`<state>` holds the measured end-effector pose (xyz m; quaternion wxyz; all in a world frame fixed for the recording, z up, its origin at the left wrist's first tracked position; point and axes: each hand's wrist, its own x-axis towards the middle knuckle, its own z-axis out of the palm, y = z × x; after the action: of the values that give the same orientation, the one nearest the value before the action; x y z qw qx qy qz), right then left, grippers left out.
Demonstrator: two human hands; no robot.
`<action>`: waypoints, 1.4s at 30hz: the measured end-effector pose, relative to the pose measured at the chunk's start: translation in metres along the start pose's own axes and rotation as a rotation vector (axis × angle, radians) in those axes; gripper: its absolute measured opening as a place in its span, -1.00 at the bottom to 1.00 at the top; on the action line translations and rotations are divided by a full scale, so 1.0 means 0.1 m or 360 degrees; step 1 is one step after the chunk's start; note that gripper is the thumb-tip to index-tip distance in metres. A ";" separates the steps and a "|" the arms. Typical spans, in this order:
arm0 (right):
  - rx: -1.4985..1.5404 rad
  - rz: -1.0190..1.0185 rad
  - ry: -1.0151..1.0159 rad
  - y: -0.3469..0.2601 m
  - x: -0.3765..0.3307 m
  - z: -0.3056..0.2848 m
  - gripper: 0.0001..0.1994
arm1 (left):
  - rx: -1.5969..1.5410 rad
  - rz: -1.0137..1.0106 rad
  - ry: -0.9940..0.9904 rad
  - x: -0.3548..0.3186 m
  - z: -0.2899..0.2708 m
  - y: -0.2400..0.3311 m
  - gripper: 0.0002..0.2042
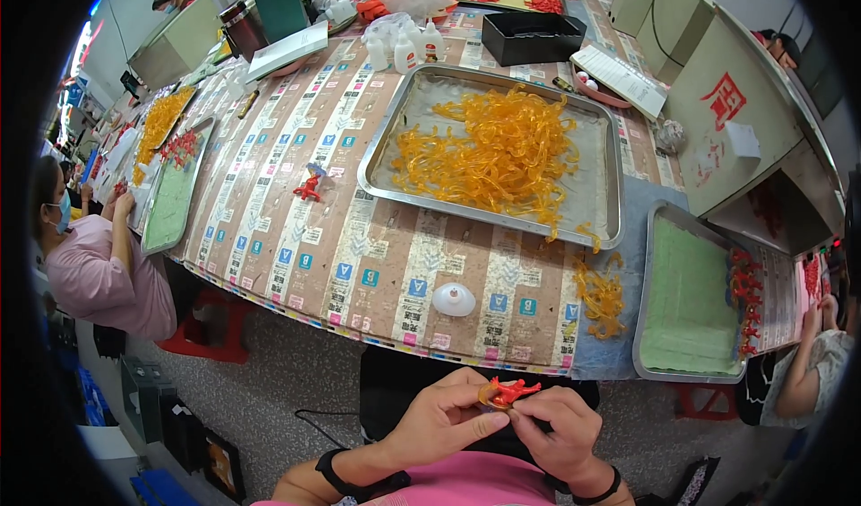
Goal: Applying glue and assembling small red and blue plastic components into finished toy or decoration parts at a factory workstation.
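Note:
Close in front of my body, my left hand (446,423) and my right hand (562,427) meet around a small red plastic figure (516,388). A translucent amber piece (489,395) curves along its left side, pinched between my left thumb and fingers. My right thumb and fingertips close on the figure's lower right; exactly where the two parts touch is hidden. Beyond my hands, a white squeeze-bottle cap or small dispenser (454,300) rests on the table. A loose pile of amber curled strips (599,295) lies right of it, near the front edge.
A metal tray (381,192) piled with amber strips (502,147) fills the table's middle. Green-lined trays with red figures stand right (686,300) and left (175,196). A red-and-blue figure (309,183) lies alone. White bottles (406,48) and a black box (529,39) stand behind. Co-workers sit both sides.

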<state>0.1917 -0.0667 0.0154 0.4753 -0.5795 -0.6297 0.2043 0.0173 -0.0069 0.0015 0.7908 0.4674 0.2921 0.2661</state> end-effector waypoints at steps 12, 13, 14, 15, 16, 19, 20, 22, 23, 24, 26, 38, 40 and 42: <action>0.0037 0.0011 -0.0077 0.10 -0.01 0.01 -0.82 | 0.0861 0.0402 0.0427 0.05 0.11 0.00 -0.81; 0.0024 0.0044 -0.0111 0.12 0.01 0.00 -0.83 | 0.0936 0.0495 0.0483 0.08 0.12 -0.02 -0.78; 0.0023 0.0042 -0.0111 0.12 0.02 -0.01 -0.83 | 0.0936 0.0497 0.0484 0.09 0.13 -0.02 -0.78; -0.0011 0.0035 -0.0072 0.11 0.04 -0.02 -0.82 | 0.1084 0.0605 0.0508 0.11 0.13 -0.03 -0.76; -0.0046 0.0030 -0.0033 0.10 0.06 -0.04 -0.82 | 0.1231 0.0711 0.0531 0.12 0.13 -0.03 -0.73; 0.0060 0.0149 0.0002 -0.02 0.09 -0.04 -0.83 | 0.1506 0.0776 0.0470 0.14 0.14 -0.03 -0.68; 0.0055 0.0151 0.0004 -0.03 0.09 -0.02 -0.83 | 0.1502 0.0778 0.0465 0.15 0.14 -0.04 -0.68; 0.0056 0.0264 0.0022 -0.02 0.08 0.02 -0.81 | 0.1729 0.1005 0.0422 0.18 0.11 -0.06 -0.64; 0.0052 0.0263 0.0021 -0.02 0.08 0.05 -0.81 | 0.1726 0.1008 0.0423 0.20 0.11 -0.06 -0.64; 0.0033 0.0292 0.0060 -0.02 0.08 0.07 -0.83 | 0.1807 0.1048 0.0434 0.22 0.10 -0.05 -0.62; 0.0010 0.0321 0.0097 -0.01 0.06 0.08 -0.84 | 0.1883 0.1088 0.0445 0.25 0.10 -0.03 -0.61; -0.0209 -0.0090 0.0183 0.14 0.04 0.09 -0.84 | 0.1961 0.1196 0.0469 0.36 0.14 -0.03 -0.61; -0.0158 -0.0005 0.0178 0.11 0.04 0.07 -0.84 | 0.1951 0.1218 0.0477 0.37 0.13 -0.02 -0.62; -0.0106 0.0081 0.0172 0.08 0.04 0.07 -0.85 | 0.1936 0.1204 0.0474 0.36 0.14 0.00 -0.62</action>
<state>0.1908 -0.0592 0.0077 0.4836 -0.6210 -0.5948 0.1635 0.0522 0.0105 -0.0004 0.1974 0.8516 0.3113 0.3726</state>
